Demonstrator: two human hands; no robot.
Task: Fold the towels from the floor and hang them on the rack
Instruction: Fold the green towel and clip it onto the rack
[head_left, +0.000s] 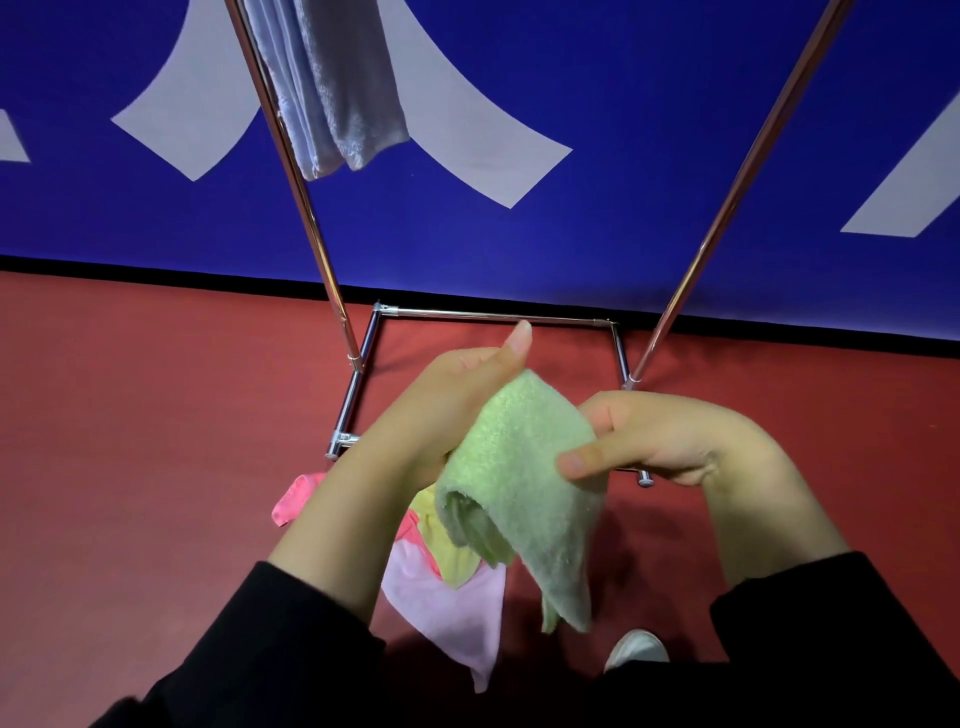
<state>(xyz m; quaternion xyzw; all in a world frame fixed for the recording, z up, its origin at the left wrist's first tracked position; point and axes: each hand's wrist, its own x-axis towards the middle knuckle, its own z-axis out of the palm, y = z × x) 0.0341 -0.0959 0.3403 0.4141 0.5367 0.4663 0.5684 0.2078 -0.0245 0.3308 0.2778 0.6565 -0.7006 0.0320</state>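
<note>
A light green towel (524, 467) is bunched and partly folded between both hands, its lower end hanging down. My left hand (441, 405) holds its left side, thumb raised along the top edge. My right hand (654, 441) pinches the right side with the thumb on the front. Below them on the red floor lie a pale pink towel (447, 608), a yellow towel (449, 551) and a bright pink towel (293, 501), partly hidden by my left arm. The chrome rack (493, 315) stands ahead, with a grey towel (337, 88) hanging at its upper left.
The rack's two slanted poles (727, 192) rise left and right from a square base frame on the red floor (130, 441). A blue wall with pale grey shapes (649, 130) stands behind. A white shoe tip (636, 649) shows at the bottom.
</note>
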